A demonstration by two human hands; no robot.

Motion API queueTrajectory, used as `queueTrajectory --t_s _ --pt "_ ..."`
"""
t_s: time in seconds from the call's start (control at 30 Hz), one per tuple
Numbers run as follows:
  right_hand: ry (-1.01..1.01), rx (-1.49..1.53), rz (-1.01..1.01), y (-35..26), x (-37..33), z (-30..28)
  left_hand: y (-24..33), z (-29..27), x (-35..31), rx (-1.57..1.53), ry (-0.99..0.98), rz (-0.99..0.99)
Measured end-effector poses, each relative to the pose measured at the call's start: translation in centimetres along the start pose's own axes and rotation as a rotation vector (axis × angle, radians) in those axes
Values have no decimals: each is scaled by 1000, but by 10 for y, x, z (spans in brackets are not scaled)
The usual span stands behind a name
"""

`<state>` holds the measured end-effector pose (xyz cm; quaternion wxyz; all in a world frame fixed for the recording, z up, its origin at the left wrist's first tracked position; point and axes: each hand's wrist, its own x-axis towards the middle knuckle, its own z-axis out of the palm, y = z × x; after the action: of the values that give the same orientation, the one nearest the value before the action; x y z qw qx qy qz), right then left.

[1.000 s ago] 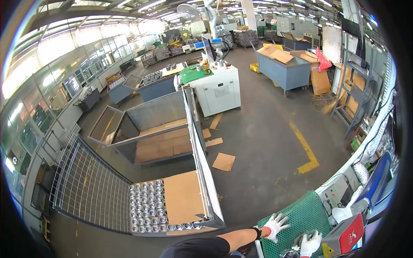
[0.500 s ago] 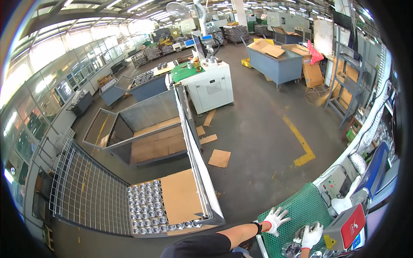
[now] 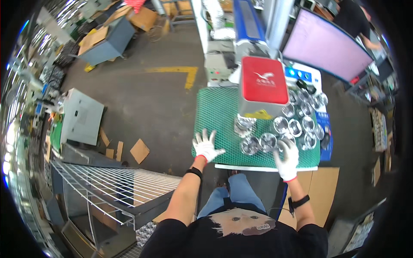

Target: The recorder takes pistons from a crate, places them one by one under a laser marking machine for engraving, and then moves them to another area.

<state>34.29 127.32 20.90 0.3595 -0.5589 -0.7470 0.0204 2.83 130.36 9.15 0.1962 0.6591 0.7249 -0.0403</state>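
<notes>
Over the left front part of the green mesh mat (image 3: 217,109) is my left hand (image 3: 206,147), white-gloved, with its fingers spread and nothing in it. My right hand (image 3: 287,160), gloved too, is at the mat's front edge, its thumb and fingers curled about a shiny round metal part partly hidden by the glove. Just left of it lie two similar cup-shaped metal parts (image 3: 259,143). Several more metal parts (image 3: 301,116) crowd the mat's right side. Another shiny part (image 3: 245,124) sits beneath the front of a red-topped machine head (image 3: 263,81).
A large monitor (image 3: 327,45) stands at the far right, with another person (image 3: 352,21) behind it. Nearer left is a wire-mesh cage (image 3: 116,180). A white cabinet (image 3: 81,118), a blue-grey bin (image 3: 107,45) and cardboard pieces (image 3: 139,150) are on the left; cardboard (image 3: 322,189) lies right of my legs.
My view has swung right, from the cage of metal parts to the bench. My left hand stays spread at the mat's left side; my right hand has come back toward the front edge.
</notes>
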Motion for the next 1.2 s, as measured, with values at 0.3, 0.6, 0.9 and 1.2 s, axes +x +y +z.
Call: queueTrajectory --t_s 0.3,0.6,0.9,1.2 --pt "427 -181 983 254 -121 -41 20 2 7 39 -85 -13" --pt "359 -841 1157 268 -98 22 8 28 2 113 6 6" --pt "336 -775 1166 261 -99 14 0 37 8 122 34 28" --pt "325 -788 1196 261 -96 24 -12 34 12 126 74 87"
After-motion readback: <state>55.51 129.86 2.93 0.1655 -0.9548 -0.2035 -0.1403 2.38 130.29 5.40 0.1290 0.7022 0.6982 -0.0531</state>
